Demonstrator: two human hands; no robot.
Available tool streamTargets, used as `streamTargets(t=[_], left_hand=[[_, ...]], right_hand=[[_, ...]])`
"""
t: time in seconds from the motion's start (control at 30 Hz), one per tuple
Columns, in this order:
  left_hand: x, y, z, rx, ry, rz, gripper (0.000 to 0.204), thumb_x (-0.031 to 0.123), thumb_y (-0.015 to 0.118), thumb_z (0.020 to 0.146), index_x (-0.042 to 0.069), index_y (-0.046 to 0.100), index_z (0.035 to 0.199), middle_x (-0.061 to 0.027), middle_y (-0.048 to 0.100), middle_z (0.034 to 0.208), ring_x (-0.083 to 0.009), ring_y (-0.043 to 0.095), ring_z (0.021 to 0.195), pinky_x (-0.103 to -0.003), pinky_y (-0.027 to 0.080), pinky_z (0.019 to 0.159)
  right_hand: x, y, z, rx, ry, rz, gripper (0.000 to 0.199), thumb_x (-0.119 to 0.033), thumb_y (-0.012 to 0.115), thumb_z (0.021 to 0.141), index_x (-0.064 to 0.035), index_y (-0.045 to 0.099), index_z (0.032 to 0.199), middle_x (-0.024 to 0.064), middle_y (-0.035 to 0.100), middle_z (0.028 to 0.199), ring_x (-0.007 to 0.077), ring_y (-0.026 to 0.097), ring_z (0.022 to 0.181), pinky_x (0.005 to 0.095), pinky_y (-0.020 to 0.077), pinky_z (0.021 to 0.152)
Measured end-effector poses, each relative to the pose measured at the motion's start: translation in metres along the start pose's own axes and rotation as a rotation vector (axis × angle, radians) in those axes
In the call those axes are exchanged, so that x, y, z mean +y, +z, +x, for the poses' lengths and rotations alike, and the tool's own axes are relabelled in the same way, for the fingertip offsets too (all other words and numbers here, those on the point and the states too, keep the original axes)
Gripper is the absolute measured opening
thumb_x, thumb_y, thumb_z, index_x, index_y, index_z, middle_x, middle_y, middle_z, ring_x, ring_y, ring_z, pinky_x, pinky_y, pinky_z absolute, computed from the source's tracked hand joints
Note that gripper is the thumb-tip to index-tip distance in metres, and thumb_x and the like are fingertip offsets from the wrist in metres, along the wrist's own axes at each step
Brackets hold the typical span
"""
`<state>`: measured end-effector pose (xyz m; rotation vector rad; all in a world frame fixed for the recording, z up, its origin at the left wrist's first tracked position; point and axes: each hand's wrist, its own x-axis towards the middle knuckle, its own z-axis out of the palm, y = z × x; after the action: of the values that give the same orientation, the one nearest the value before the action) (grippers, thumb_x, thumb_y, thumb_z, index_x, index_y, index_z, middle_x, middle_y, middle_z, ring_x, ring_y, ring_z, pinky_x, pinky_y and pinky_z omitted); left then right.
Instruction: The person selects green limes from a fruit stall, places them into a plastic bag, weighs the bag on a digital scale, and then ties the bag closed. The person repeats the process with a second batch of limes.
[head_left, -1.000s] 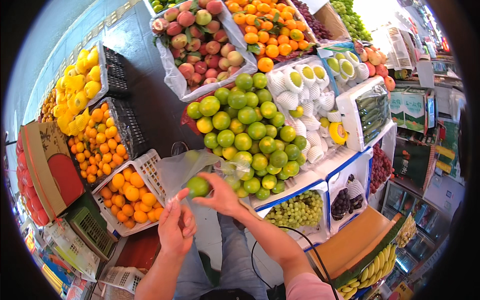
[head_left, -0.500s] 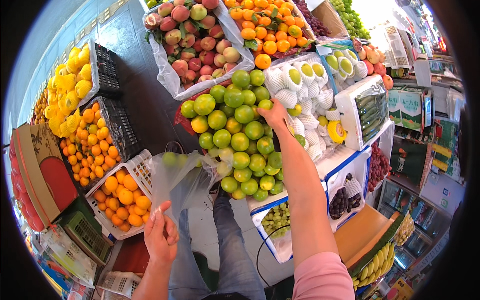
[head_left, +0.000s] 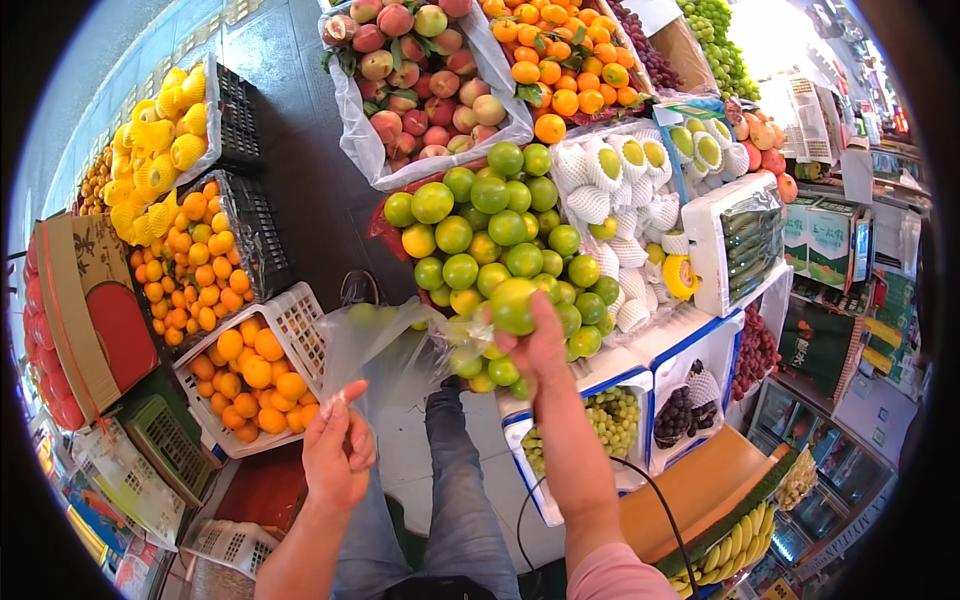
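Note:
A yellow-green mandarin (head_left: pixel 513 306) is gripped in my right hand (head_left: pixel 538 345), raised over the front of a heap of green mandarins (head_left: pixel 470 235). Thumb and fingers of my left hand (head_left: pixel 340 447) are pinched together at the near edge of a clear plastic bag (head_left: pixel 375 350). The bag stretches from there toward the heap, its mouth spread and its far side against the front fruit. A few green fruits show through its thin film.
Peaches (head_left: pixel 425 85) and small oranges (head_left: pixel 565 60) lie beyond the heap. Foam-wrapped fruit (head_left: pixel 615 190) and grape boxes (head_left: pixel 600 420) stand to the right. On the left is a white basket (head_left: pixel 300 320) of oranges. A black cable (head_left: pixel 665 500) curves near my right forearm.
My right hand has come back from the heap's right edge toward me, lifting out a mandarin. My left hand stays at the bag. The whole view has shifted slightly.

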<state>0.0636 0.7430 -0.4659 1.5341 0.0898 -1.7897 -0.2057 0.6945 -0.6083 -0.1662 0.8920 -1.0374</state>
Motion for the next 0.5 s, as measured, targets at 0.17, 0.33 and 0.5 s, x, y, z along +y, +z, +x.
streamTargets(t=[0.17,0.33,0.5], left_hand=[[-0.008,0.002,-0.004,-0.033,0.009,-0.014,0.034,0.024,0.041,0.104,0.001,0.051,0.126,0.0009,0.042,0.063,-0.0064,0.032,0.045,-0.021,0.026,0.042],[-0.011,-0.003,-0.008,0.019,0.03,-0.049,0.034,0.025,0.041,0.104,0.001,0.052,0.125,0.0014,0.041,0.063,-0.0057,0.032,0.046,-0.02,0.026,0.042],[-0.009,-0.016,-0.007,0.089,0.084,0.0,0.033,0.024,0.042,0.103,0.002,0.051,0.125,0.0023,0.041,0.063,-0.0048,0.032,0.046,-0.02,0.026,0.043]], right_hand=[[0.104,0.056,-0.012,0.008,0.12,-0.59,0.051,-0.041,0.072,0.081,-0.0046,0.06,0.115,0.0082,0.066,0.088,0.0131,0.06,0.068,0.0283,0.0483,0.057],[0.118,0.059,-0.02,-0.077,0.052,-0.797,0.046,-0.027,0.076,0.081,-0.0046,0.063,0.119,0.0045,0.067,0.097,0.0082,0.057,0.073,0.0256,0.0491,0.063],[0.051,-0.027,0.021,0.565,-0.191,-1.029,0.029,-0.015,0.072,0.081,-0.0002,0.068,0.105,0.0048,0.069,0.09,0.0102,0.062,0.076,0.0269,0.0504,0.067]])
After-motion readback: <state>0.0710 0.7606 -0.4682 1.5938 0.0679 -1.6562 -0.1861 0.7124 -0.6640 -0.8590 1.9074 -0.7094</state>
